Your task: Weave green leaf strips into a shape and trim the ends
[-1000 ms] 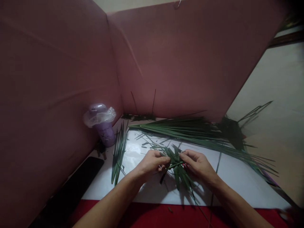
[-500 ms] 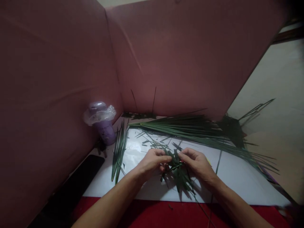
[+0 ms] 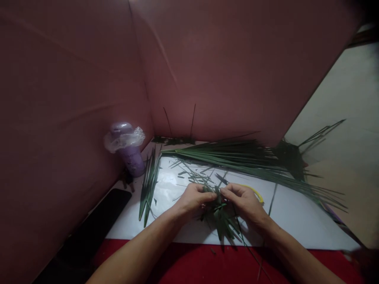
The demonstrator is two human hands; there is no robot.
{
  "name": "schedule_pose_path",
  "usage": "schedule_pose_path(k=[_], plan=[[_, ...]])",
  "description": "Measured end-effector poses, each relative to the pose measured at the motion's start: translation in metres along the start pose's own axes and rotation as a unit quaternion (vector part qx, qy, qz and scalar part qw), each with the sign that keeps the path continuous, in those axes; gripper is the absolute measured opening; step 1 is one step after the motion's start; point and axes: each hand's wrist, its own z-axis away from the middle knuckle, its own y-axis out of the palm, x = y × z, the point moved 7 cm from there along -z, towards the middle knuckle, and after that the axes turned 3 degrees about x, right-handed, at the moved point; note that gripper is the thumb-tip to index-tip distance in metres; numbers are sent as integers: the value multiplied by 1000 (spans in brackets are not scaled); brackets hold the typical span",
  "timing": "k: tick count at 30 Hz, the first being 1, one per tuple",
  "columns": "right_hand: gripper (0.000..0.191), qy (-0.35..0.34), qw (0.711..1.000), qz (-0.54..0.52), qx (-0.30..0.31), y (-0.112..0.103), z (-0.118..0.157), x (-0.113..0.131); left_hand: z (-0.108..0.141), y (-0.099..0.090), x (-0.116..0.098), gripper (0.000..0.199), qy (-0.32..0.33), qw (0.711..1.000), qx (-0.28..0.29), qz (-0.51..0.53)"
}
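Note:
Between my hands is a bundle of green palm leaf strips, woven or tied near its top, with cut ends spreading downward and long thin strands trailing toward me. My left hand pinches the upper left of the bundle between thumb and fingers. Pressed against its upper right, my right hand has thumb and forefinger closed on a strip. Scissors with a yellow handle lie just behind my right hand, their dark blades pointing up and left. My fingers hide the centre of the weave.
A large palm frond stretches across the back of the white board. Leaf scraps lie before it. On the left are cut leaves, a purple tumbler with clear plastic, and a black phone-like slab. Red cloth lies in front.
My view has tipped slightly, so the board sits a little higher. More of the yellow scissor handle shows behind my right hand. Both hands keep their pinch on the leaf bundle.

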Motion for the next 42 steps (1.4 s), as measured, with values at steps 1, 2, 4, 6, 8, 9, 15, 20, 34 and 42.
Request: schedule_pose_path(k=[1,2,4,6,8,9,15,20,34,42], plan=[[34,5,1000,-1,2,0,0,0,0,0,1,25,-4,1000,2,13],[34,8,1000,-1,5,0,1,0,0,2,1,26,-7,1000,6,28],[34,11,1000,-1,6,0,1,1,1,4,1,27,-14,998,11,56],[34,10,1000,0,7,0,2,2,1,5,0,27,-18,998,2,68],[35,10,1000,0,6,1,2,4,2,5,0,28,-24,997,-12,74],[36,10,1000,-1,6,1,2,4,2,5,1,28,-28,997,-15,75],[36,20,1000,-2,2,0,2,1,0,3,2,28,-24,998,-17,55],[33,24,1000,-7,-17,-2,1,-2,1,2,1,25,-23,999,-20,39],[32,60,997,-36,-38,-6,1,-6,0,3,4,25,-21,998,-10,54],[33,65,995,-45,-60,-7,3,-5,-1,1,8,23,-27,998,-16,49]])
